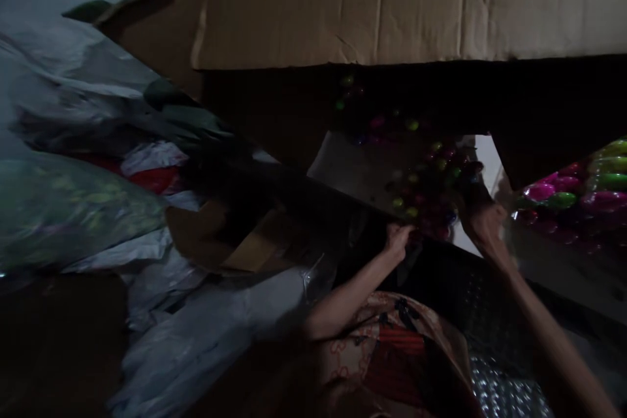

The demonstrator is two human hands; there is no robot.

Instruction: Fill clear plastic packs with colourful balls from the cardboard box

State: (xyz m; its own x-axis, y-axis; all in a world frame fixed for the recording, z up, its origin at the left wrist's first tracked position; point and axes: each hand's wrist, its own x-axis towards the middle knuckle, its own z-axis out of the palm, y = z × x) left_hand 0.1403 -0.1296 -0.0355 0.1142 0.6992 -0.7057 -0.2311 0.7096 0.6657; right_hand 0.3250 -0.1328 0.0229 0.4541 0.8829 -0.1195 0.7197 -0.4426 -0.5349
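In the dim middle of the head view, a cluster of small shiny balls [431,199] in pink, green and yellow lies over a pale sheet-like surface [350,166]. My left hand [398,240] is closed at the cluster's lower edge, against a dark rim. On the other side, my right hand [482,219] is curled beside the balls, its fingertips lost in shadow. What either hand grips is too dark to make out. Further right lies a bunch of glossy pink and green balls [563,196], apparently under clear plastic.
A large cardboard flap [406,6] hangs across the top. Plastic bags [206,333] and a clear bag of greenish pieces [73,215] crowd the left, near a torn cardboard piece [255,245]. Transparent bumpy plastic [507,388] lies at lower right.
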